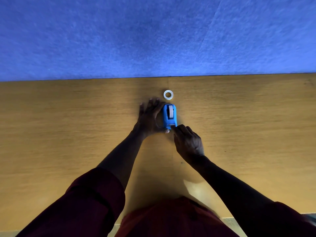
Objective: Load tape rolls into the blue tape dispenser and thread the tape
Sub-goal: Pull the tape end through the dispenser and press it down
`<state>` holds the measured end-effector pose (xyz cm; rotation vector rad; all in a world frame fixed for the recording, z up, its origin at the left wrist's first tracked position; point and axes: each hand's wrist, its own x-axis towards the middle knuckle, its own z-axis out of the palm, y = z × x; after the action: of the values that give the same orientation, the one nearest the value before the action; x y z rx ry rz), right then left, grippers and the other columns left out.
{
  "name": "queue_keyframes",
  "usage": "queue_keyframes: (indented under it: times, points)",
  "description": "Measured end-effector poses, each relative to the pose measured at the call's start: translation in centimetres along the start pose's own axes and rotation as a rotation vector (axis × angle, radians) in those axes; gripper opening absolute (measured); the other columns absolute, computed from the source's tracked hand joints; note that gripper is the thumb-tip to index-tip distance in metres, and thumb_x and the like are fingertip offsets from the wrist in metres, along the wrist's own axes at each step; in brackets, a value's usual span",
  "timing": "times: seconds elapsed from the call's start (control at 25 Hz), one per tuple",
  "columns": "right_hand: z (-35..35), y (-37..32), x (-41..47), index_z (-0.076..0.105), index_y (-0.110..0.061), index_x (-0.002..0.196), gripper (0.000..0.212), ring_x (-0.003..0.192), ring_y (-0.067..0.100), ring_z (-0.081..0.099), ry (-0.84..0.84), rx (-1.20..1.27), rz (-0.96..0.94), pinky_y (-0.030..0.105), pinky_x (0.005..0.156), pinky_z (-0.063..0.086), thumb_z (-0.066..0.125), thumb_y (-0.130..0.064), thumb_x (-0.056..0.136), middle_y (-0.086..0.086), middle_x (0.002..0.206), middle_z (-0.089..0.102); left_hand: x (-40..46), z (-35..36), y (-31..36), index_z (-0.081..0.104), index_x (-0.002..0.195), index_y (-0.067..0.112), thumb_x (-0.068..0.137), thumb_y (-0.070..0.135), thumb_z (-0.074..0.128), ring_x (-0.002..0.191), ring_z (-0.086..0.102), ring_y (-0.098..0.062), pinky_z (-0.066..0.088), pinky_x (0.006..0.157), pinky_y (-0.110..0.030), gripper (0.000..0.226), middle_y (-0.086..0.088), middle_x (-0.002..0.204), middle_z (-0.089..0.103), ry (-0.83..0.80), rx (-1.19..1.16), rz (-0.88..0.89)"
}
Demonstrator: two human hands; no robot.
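The blue tape dispenser [169,117] stands on the wooden table [68,125], its cutter end toward me. A white tape roll [170,111] sits upright inside it. My left hand [150,117] lies against the dispenser's left side, fingers spread flat on the table and thumb hooked round the near end. My right hand [187,141] has curled fingers, and its fingertip touches the cutter end; whether tape is pinched there is hidden. A second white tape roll [168,94] lies flat just beyond the dispenser.
A blue felt wall [153,35] rises straight behind the table's far edge. Bare wood stretches to both sides of the dispenser. My dark red sleeves and torso fill the bottom of the view.
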<state>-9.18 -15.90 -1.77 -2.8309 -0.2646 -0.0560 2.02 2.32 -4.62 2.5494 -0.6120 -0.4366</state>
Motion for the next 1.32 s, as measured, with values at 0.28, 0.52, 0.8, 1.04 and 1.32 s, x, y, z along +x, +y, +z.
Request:
queue_keyframes:
  times: [0.28, 0.52, 0.8, 1.04, 1.32]
  points:
    - [0.4, -0.1, -1.2, 0.048, -0.012, 0.143, 0.054, 0.083, 0.015, 0.058, -0.07, -0.012, -0.007, 0.025, 0.06, 0.05, 0.064, -0.011, 0.092, 0.003, 0.114, 0.062, 0.0, 0.4, -0.3, 0.013, 0.159, 0.032, 0.066, 0.06, 0.083, 0.155, -0.015, -0.023, -0.009, 0.122, -0.059, 0.12, -0.003, 0.17, 0.001, -0.005, -0.027, -0.023]
    - [0.5, -0.5, -2.3, 0.033, -0.009, 0.153, 0.072, 0.094, 0.021, 0.059, -0.13, 0.032, -0.002, 0.033, 0.068, 0.056, 0.065, -0.006, 0.088, 0.008, 0.124, 0.06, 0.3, 0.6, -0.4, 0.013, 0.159, 0.033, 0.064, 0.062, 0.083, 0.156, -0.013, -0.022, -0.008, 0.123, -0.058, 0.121, -0.002, 0.17, 0.001, -0.013, -0.009, -0.048]
    - [0.7, -0.4, -3.0, 0.032, -0.01, 0.154, 0.073, 0.101, 0.023, 0.06, -0.17, -0.045, -0.045, 0.034, 0.075, 0.057, 0.067, -0.009, 0.089, 0.009, 0.13, 0.058, 0.3, 0.3, -0.2, 0.01, 0.161, 0.029, 0.066, 0.064, 0.082, 0.156, -0.014, -0.025, -0.008, 0.123, -0.057, 0.123, -0.003, 0.17, -0.004, -0.04, 0.011, -0.045]
    - [0.3, -0.7, -2.8, 0.046, -0.017, 0.143, 0.054, 0.107, 0.021, 0.06, -0.152, 0.121, 0.125, 0.034, 0.077, 0.057, 0.064, -0.013, 0.092, 0.005, 0.132, 0.058, 0.3, 0.4, -0.3, 0.01, 0.161, 0.03, 0.066, 0.064, 0.082, 0.156, -0.014, -0.024, -0.01, 0.122, -0.056, 0.124, -0.003, 0.17, -0.003, -0.041, 0.009, -0.044]
    - [-1.5, -1.6, 2.0, 0.057, -0.022, 0.119, 0.037, 0.083, 0.008, 0.061, 0.009, 0.503, 0.46, 0.024, 0.062, 0.049, 0.066, -0.043, 0.09, -0.008, 0.111, 0.06, 0.3, 0.7, -0.5, 0.018, 0.157, 0.026, 0.064, 0.062, 0.082, 0.155, 0.006, -0.034, 0.007, 0.119, -0.064, 0.119, -0.009, 0.167, 0.015, 0.041, 0.09, 0.02]
